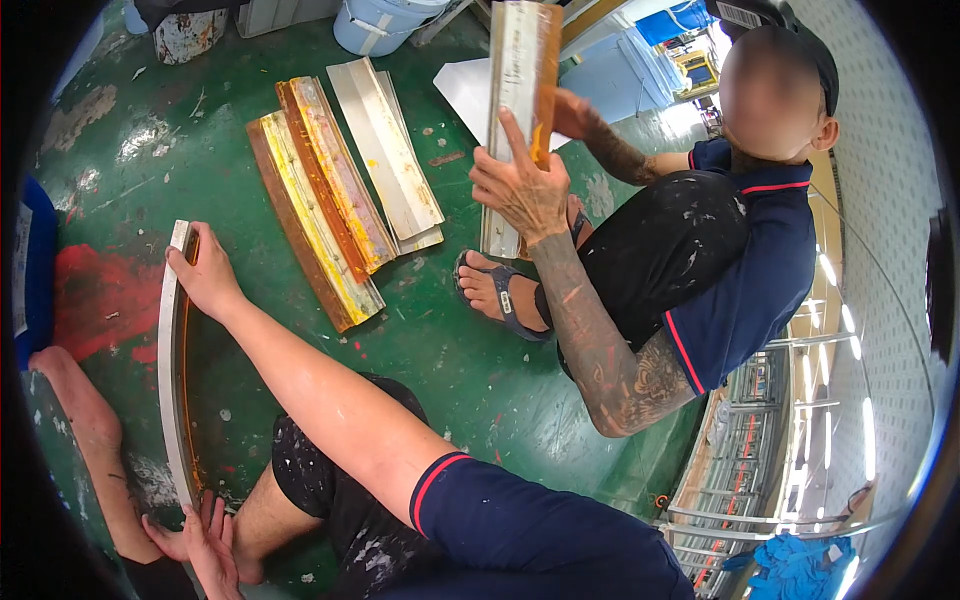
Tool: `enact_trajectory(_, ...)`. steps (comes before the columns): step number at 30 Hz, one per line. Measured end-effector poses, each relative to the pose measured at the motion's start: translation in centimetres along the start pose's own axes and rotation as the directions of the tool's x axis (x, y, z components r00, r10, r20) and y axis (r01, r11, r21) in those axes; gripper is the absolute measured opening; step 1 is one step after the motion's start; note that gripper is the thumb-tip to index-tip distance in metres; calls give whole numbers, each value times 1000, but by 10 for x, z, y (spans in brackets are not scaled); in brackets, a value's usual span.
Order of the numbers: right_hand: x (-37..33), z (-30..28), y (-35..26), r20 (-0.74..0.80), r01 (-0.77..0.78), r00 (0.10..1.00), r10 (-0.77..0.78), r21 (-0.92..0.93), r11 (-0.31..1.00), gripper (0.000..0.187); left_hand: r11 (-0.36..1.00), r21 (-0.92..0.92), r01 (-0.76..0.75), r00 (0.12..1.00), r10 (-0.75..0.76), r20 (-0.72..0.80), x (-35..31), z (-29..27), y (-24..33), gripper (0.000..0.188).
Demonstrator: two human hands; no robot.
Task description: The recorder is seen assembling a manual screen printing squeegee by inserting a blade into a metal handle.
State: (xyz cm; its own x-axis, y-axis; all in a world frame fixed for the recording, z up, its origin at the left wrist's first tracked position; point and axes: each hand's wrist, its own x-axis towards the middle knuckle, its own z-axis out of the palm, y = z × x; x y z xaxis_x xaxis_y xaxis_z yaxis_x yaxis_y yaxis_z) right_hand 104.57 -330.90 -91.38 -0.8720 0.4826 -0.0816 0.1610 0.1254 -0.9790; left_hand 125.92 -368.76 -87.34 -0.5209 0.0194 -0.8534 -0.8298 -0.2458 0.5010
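Together, right grip [212,280], left grip [206,550], on pale strip [171,365]

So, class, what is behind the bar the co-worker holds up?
Part of a white sheet shows past the left edge of the bar in the picture. Whatever lies directly behind the bar is covered and cannot be seen.

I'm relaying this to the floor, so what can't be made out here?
All in the head view:
Left hand: its forearm is cut off by the lower edge.
Strip in the right hand: broad faces hardly show, seen nearly edge-on.
Lower pale strip: mostly covered by the upper pale strip.
Co-worker's farther hand: fingers hidden behind the raised strip.
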Motion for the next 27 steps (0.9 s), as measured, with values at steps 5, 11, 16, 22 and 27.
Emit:
enact_trajectory(5, 0, 0, -1, -22, 3, 1000, -3, 11, 1000, 59, 990, -104, 90, 995, -94, -34, -2, 7, 8, 71)
enact_trajectory(11, 4, -8, 1, -32, -14, 999, 14, 25, 1000, 62, 994, 105, 39, 994, -50, 102, 5, 3, 14, 68)
enact_trajectory(16, 3, -6, 2, -20, -66, 998, 67, 48, 997, 64, 976, 217, 30, 994, -52, 94, -6, 13, 24, 66)
enact_trajectory(22, 0, 0, 2, -106, 5, 994, -6, -7, 1000, 67, 947, 320, -17, 989, -31, 143, -7, 17, 24, 66)
enact_trajectory(27, -7, 4, -4, -98, 47, 994, -48, -13, 999, 58, 957, 288, -24, 996, -3, 93, -11, 13, 24, 68)
